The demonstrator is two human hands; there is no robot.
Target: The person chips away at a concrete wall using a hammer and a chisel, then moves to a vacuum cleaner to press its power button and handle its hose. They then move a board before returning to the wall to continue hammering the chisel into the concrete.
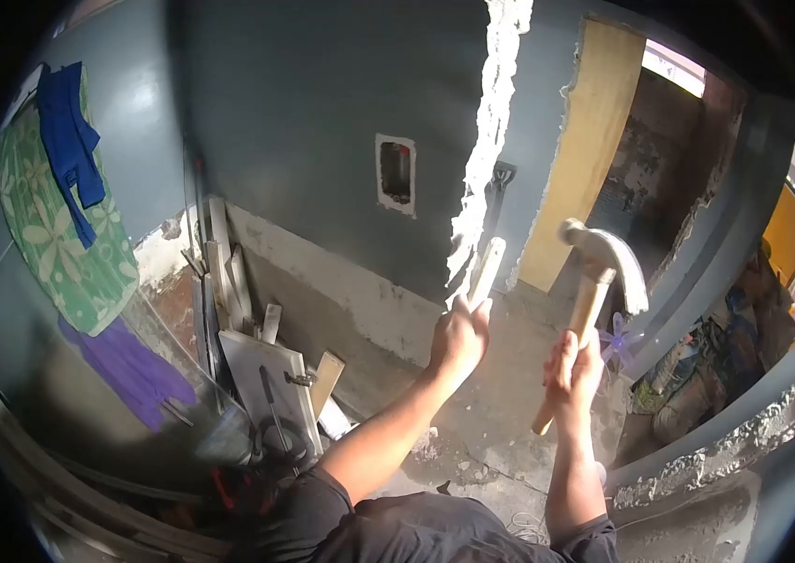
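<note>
My right hand [573,373] is closed round the wooden handle of a claw hammer [589,305]. The hammer stands upright, its metal head [608,255] at the top with the curved claw toward the right. To its left, my left hand [460,335] grips a pale, stick-like tool handle [486,268] that points up and slightly right. The tool's other end is hidden, so its kind does not show. Just behind that hand is the lower end of a rough white chipped strip [484,155] running down the grey wall [294,122]. Hammer and pale handle are apart.
A rectangular wall recess [396,174] is left of the strip. Boards [271,385] lean at lower left, below a green floral cloth [64,216] and purple cloth [130,371]. A yellowish panel [580,155] stands beside a doorway. Debris lies on the concrete floor [500,441].
</note>
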